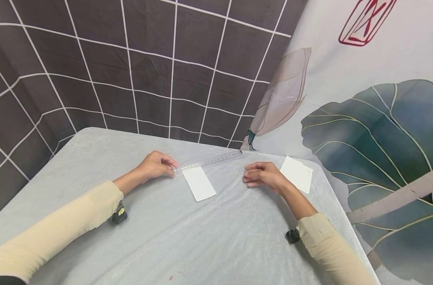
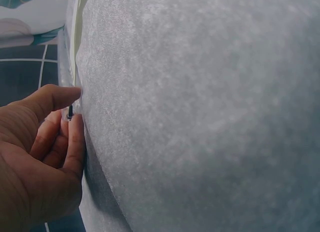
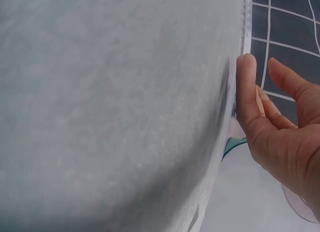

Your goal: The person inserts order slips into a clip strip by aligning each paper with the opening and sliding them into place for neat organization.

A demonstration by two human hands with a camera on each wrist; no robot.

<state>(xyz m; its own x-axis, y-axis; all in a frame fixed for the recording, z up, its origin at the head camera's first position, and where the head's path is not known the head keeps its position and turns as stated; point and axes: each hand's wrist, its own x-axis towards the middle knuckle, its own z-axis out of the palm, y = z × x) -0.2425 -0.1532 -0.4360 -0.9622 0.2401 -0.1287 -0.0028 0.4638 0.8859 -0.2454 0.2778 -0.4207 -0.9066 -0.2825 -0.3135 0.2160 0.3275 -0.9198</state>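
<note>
A clear plastic ruler [image 1: 216, 159] lies slantwise across the back of the table, its left end between the thumb and fingers of my left hand [image 1: 155, 164]. In the left wrist view, the left hand [image 2: 45, 147] pinches that end close to the cloth. Beneath the ruler, a white rectangular card [image 1: 200, 185] extends toward me, its far edge overlapped by the ruler. My right hand [image 1: 264, 175] is held near the table to the right of the card, fingers slightly bent and holding nothing. In the right wrist view, thumb and fingers of the right hand [image 3: 280, 127] stand apart.
More white cards [image 1: 297, 174] lie in a loose pile by the table's right edge, just past the right hand. A pale grey cloth [image 1: 159, 233] with creases covers the table. Dark gridded fabric [image 1: 148, 71] hangs behind, and a leaf-patterned sheet [image 1: 365, 130] hangs at the right.
</note>
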